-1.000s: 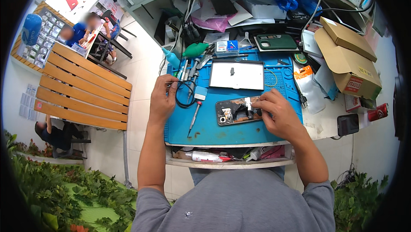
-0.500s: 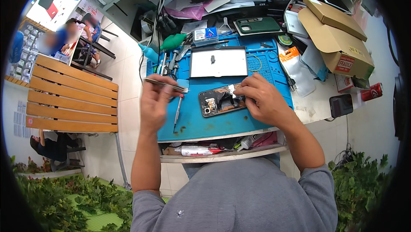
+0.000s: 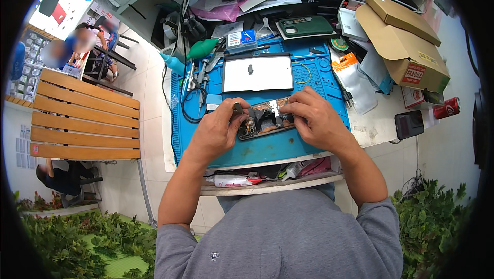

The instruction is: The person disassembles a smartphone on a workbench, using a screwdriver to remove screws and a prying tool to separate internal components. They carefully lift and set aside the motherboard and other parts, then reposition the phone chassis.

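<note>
An opened phone [image 3: 260,127] lies on the blue work mat [image 3: 293,146], its dark inner parts and a silver strip exposed. My left hand [image 3: 218,129] is closed at the phone's left end, thumb and forefinger gripping a small dark object [image 3: 236,108] I cannot make out clearly. My right hand [image 3: 316,119] rests at the phone's right part, fingers bent down onto it by the silver strip; whether they pinch something is hidden. Behind the phone sits a white tray [image 3: 270,72] with a small dark piece on it. Slim tools and a looped black cable [image 3: 190,117] lie to the left.
Cardboard boxes [image 3: 391,42], a red can [image 3: 445,109] and a phone [image 3: 408,124] crowd the right. A green phone case [image 3: 303,28], blower bulb [image 3: 200,48] and clear organizer [image 3: 241,41] stand behind. An open drawer [image 3: 231,181] is below the desk edge. People sit left, past a slatted wooden surface [image 3: 82,114].
My left hand moved from the cable at the left, lifting a slim object, then came right and down to the phone's left end. My right hand stays on the phone.
</note>
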`<move>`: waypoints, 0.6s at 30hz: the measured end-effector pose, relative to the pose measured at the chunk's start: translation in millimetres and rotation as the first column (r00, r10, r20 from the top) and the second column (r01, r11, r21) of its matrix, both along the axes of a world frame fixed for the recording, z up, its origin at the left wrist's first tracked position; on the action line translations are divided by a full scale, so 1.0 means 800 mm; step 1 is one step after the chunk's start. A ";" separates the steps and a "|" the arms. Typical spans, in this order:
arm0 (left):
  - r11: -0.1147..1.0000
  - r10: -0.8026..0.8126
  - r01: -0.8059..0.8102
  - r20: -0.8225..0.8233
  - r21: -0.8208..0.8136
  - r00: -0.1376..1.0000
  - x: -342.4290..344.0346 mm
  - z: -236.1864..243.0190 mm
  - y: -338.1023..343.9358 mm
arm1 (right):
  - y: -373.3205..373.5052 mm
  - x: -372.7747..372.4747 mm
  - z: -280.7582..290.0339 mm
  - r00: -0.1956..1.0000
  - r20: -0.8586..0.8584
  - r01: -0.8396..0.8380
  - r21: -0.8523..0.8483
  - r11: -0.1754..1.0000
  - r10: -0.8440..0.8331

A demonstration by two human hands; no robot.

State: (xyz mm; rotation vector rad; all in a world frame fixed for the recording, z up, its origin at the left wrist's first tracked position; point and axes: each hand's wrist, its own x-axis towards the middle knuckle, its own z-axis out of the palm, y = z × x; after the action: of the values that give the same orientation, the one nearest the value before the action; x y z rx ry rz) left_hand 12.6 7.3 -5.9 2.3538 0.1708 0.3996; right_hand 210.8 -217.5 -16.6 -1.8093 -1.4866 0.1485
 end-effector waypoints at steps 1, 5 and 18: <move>1.000 -0.002 0.002 0.000 0.008 1.000 0.000 0.001 0.000 | 0.000 0.000 0.000 1.000 0.000 0.000 -0.002 1.000 0.000; 1.000 -0.021 0.021 -0.009 0.022 1.000 0.004 0.007 -0.001 | 0.000 0.000 0.000 1.000 -0.011 0.008 -0.006 1.000 -0.008; 0.991 -0.030 0.041 -0.091 0.125 0.995 0.010 0.022 -0.001 | -0.003 0.001 -0.003 1.000 -0.021 0.013 -0.009 1.000 -0.014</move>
State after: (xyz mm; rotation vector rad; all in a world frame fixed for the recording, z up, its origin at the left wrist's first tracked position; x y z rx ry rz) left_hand 20.8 6.4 11.5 2.4979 0.1487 0.2966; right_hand 212.0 -219.7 -18.8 -1.8188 -1.4607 0.1672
